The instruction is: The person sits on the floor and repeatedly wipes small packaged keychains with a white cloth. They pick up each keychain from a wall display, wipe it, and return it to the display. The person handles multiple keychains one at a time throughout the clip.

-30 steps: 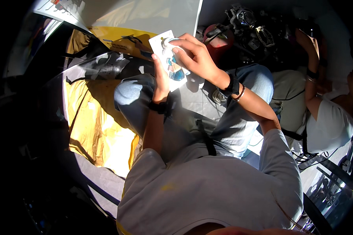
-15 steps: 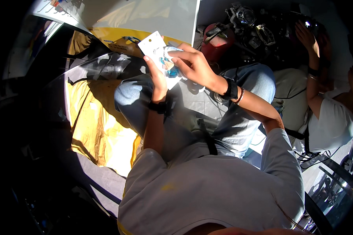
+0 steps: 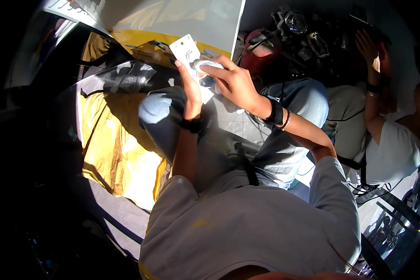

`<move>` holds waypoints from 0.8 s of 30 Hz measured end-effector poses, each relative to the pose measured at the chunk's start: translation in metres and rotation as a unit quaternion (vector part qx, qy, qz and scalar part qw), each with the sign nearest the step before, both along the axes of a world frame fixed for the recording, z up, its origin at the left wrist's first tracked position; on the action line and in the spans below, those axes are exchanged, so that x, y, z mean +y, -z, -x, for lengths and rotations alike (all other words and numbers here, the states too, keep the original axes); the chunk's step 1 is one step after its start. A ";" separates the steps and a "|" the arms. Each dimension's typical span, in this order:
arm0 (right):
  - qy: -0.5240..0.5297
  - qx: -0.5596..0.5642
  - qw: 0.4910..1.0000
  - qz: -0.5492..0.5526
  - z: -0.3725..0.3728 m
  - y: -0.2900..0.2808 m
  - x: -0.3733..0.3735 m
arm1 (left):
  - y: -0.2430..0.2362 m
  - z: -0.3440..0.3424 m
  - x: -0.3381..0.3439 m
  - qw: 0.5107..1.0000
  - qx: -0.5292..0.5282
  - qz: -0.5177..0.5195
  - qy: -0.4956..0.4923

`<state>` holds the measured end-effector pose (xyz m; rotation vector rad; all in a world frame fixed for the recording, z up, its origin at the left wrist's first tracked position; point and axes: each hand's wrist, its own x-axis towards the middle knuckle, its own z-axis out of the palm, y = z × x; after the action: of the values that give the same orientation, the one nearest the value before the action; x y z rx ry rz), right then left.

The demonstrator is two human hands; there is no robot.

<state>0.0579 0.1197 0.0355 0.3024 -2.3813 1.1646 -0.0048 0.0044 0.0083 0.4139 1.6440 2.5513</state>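
My left hand (image 3: 187,84) is closed on a white card (image 3: 182,46) with small holes near its top and a blue patch lower down, holding it up at a tilt above my knees. My right hand (image 3: 238,86) lies over the right part of the card, its fingers curled on a small white item (image 3: 207,64) pressed against the card's face. What that item is, I cannot make out clearly, and my fingers partly hide it and the card's lower part.
A white and yellow panel (image 3: 182,18) stands ahead. A yellow sheet (image 3: 112,144) lies left. A red rounded object (image 3: 259,60) sits among dark metal gear (image 3: 296,21) at upper right. A co-worker's arm (image 3: 373,93) reaches into that side, beside their leg (image 3: 347,107).
The card has shifted slightly left from a second ago, and my right fingers are lower on it, covering more of the blue part. The co-worker's hand has moved a little.
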 end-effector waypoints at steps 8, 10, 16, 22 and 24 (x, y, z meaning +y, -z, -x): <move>-0.022 -0.012 0.998 0.049 0.001 -0.005 0.006 | -0.015 -0.004 -0.007 0.992 -0.074 -0.079 0.071; -0.018 -0.003 0.999 0.038 0.005 -0.004 0.008 | -0.016 -0.002 -0.012 0.983 -0.094 -0.116 0.108; -0.033 -0.010 0.997 0.070 -0.002 0.002 0.003 | -0.014 0.002 -0.014 0.989 -0.069 -0.097 0.083; -0.053 0.006 0.996 0.072 -0.001 0.005 0.010 | 0.010 0.010 -0.013 0.999 -0.023 0.009 -0.020; -0.054 0.038 0.997 0.051 0.003 0.000 0.009 | 0.025 0.011 -0.012 0.996 -0.087 0.007 -0.034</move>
<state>0.0551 0.1287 0.0357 0.4373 -2.2549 1.2957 -0.0155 -0.0073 -0.0168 0.1304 1.6393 2.5392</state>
